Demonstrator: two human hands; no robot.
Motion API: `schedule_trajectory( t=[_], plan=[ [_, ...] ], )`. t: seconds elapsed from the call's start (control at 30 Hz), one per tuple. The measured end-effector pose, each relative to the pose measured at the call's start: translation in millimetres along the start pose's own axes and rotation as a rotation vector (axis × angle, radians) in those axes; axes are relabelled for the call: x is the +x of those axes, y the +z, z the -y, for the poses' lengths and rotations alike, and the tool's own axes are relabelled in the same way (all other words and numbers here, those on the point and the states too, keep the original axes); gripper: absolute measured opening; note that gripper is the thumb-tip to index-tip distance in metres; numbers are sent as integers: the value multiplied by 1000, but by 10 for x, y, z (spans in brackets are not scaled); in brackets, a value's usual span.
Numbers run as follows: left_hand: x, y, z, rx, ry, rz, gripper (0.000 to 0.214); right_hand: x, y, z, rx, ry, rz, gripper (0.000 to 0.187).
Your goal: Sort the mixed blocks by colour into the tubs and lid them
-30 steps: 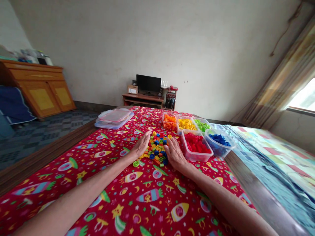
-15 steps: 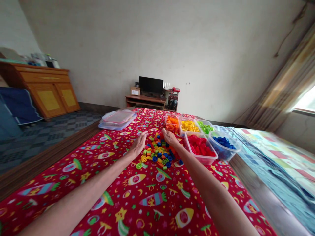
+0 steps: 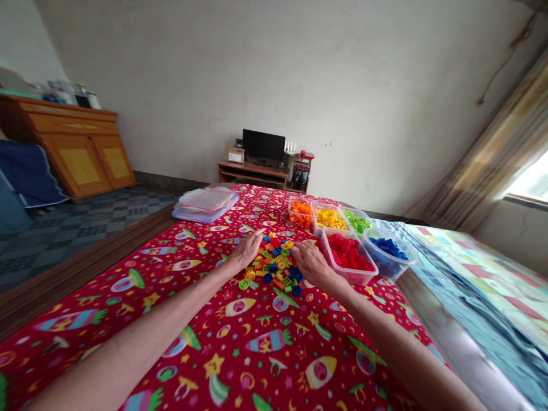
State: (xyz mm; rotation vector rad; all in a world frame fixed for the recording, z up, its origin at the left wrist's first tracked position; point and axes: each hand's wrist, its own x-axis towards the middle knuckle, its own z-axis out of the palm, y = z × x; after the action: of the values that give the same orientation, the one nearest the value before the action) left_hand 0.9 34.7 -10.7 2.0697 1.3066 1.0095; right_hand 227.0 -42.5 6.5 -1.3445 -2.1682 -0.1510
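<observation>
Since half a second ago, the right hand has drawn back from the far side of the heap of mixed toy pieces to its right flank, and the left hand has edged inward against the left flank. One blue piece that lay apart toward the right now sits close to the near right corner of the heap.

Both forearms come in from the near edge of the table and slant toward each other, leaving the hands on either side of the pile. On the left, the fingers are straight and held together, pointing to the far edge, with the palm turned in. On the right, the hand lies flatter, back upward, fingers stretched forward and slightly left over the rim of the heap. Neither hand is seen gripping anything; whether the fingertips press on pieces cannot be told.

The heap lies on the red cloth, around the middle between the left and right edges. Toward the right edge stand the red tub, just beside the right hand, and the blue tub. Stacked lids lie near the far left corner.
</observation>
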Motion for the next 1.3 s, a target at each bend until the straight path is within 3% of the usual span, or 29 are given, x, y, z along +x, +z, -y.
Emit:
schedule_trajectory(
  t=[0.1,0.2,0.33,0.43,0.57,0.7,0.9,1.1,1.3],
  plan=[
    [-3,3,-13,3,-3,11,65,-346,109,-80,-38,-84,74,38],
    [10,21,5,-14,11,-10,63,-448,229,-116,-22,-56,46,45],
    [17,29,23,-33,36,-4,61,-208,333,-18,87,-10,-15,47],
    [-2,16,-1,-48,41,-5,60,109,354,109,183,135,-68,46],
    [-38,-1,-62,-82,25,-22,57,487,332,181,248,220,-137,38],
    [-49,-8,-93,-70,-1,-27,57,711,315,192,136,238,-62,30],
    [9,-4,7,43,57,-66,42,783,367,287,-101,213,202,28],
    [42,-5,45,86,78,-56,44,771,399,221,-12,232,77,36],
    [14,-26,-40,32,51,-33,42,815,160,180,215,354,-10,42]
  ],
)
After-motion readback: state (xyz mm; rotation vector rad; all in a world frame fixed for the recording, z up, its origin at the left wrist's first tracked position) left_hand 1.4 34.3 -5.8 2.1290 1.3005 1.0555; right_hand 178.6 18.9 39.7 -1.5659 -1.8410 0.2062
